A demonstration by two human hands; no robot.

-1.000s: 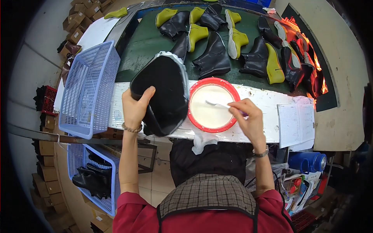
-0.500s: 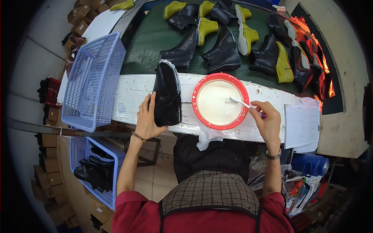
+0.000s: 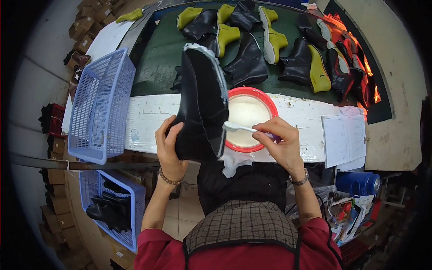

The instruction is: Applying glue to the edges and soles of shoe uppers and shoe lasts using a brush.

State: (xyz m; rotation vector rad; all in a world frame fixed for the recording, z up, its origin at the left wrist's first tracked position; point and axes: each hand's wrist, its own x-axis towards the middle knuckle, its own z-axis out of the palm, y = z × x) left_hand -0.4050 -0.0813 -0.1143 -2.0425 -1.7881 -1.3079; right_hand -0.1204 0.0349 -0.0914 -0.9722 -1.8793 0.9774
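My left hand (image 3: 169, 141) grips a black boot upper (image 3: 191, 108) by its lower left side and holds it raised over the white board. White paste lines the upper's far and right edges. Pinched in my right hand (image 3: 280, 141) is a toothbrush (image 3: 247, 128) with a white neck and a purple handle. Its head meets the upper's right edge, near the lower end. Behind the brush stands a red-rimmed tub (image 3: 271, 101) of creamy white liquid, partly hidden by the upper. A crumpled white cloth (image 3: 235, 164) hangs at the board's near edge, under the tub.
Black boot uppers (image 3: 249, 60) and yellow shoe lasts (image 3: 227, 38) lie on the green surface (image 3: 155, 67) beyond the board (image 3: 144, 121). An orange glow (image 3: 366, 63) shows at far right. Blue baskets (image 3: 101, 110) stand left, an open notebook (image 3: 344, 139) right, a blue flask (image 3: 358, 184) below it.
My left hand has lifted the boot upper off the board, nearer to me. The toothbrush has moved left out of the tub's liquid to the upper's right edge.
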